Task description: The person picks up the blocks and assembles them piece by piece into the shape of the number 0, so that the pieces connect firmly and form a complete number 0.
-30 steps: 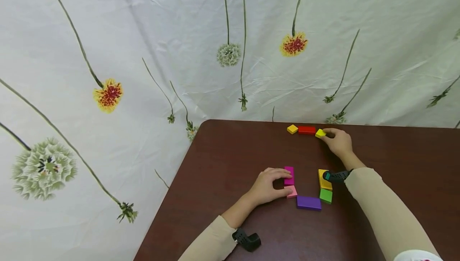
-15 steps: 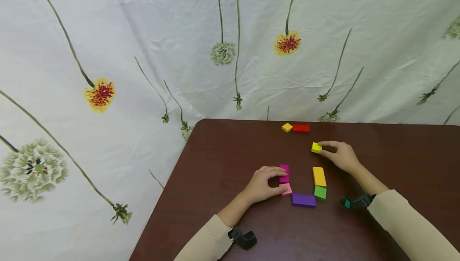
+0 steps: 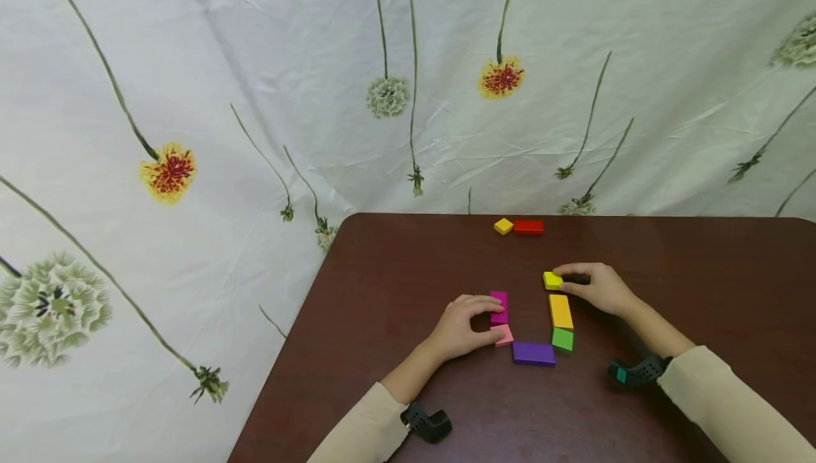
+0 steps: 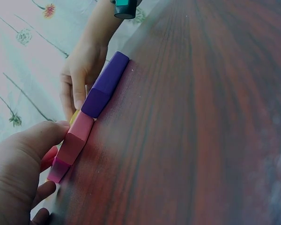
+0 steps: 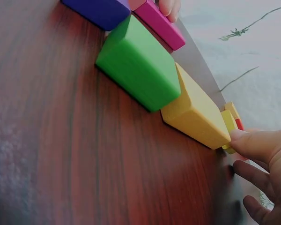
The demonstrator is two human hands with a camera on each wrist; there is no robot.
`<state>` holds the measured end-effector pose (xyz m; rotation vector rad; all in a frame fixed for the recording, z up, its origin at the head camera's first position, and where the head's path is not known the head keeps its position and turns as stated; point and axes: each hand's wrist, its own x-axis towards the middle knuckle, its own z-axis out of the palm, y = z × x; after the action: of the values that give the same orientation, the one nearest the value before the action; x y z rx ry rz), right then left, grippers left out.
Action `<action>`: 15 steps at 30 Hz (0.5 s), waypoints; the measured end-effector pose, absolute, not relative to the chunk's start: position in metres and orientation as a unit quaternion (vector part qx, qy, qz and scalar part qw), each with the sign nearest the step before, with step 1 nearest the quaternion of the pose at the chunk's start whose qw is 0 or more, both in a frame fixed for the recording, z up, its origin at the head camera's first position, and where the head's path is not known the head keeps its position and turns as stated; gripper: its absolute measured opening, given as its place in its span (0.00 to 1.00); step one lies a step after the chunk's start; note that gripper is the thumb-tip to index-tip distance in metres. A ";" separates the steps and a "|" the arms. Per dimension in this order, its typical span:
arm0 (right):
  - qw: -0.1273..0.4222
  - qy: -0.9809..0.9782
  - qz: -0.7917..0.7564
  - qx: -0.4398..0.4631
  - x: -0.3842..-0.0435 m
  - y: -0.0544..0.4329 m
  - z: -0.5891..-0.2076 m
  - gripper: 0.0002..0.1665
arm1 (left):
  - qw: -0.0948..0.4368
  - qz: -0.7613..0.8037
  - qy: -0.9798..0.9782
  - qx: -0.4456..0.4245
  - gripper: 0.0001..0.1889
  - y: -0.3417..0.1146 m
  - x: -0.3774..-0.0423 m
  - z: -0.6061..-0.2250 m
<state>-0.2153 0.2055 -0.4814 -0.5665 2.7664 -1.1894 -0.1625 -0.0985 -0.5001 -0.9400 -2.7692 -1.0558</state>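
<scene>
My right hand (image 3: 602, 288) pinches a small yellow block (image 3: 552, 280) between thumb and fingers, at the far end of an orange-yellow block (image 3: 561, 311). In the right wrist view, the thumb touches the yellow block (image 5: 228, 125), partly hidden behind the orange-yellow one. My left hand (image 3: 460, 327) rests at two blocks on the left: its fingers touch the magenta block (image 3: 499, 311) and its thumb the pink block (image 3: 503, 338). A purple block (image 3: 534, 354) lies at the near side. A green block (image 3: 562, 339) adjoins the orange-yellow block.
Near the far edge of the dark brown table (image 3: 408, 258) lie a red block (image 3: 528, 227) and a yellow-orange block (image 3: 503, 226) set cornerwise beside it. A white cloth (image 3: 287, 59) printed with flowers hangs behind and left of the table.
My right hand has brought the yellow block from beside the red block toward me, to the far end of the orange-yellow block. My left hand has stayed on its blocks.
</scene>
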 end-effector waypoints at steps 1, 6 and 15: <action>0.041 0.902 -0.386 -0.187 -0.216 0.206 -0.481 0.20 | 0.016 -0.340 -0.890 -0.302 0.22 -0.099 -0.163 -0.500; 0.051 0.903 -0.382 -0.192 -0.216 0.207 -0.480 0.20 | 0.016 -0.344 -0.889 -0.301 0.22 -0.099 -0.162 -0.500; 0.065 0.900 -0.379 -0.205 -0.216 0.209 -0.479 0.19 | 0.016 -0.345 -0.889 -0.301 0.22 -0.099 -0.162 -0.500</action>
<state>-0.2165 0.2088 -0.4793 -0.6185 2.7160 -1.1446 -0.1617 -0.0989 -0.4995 -0.9375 -2.7644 -1.0720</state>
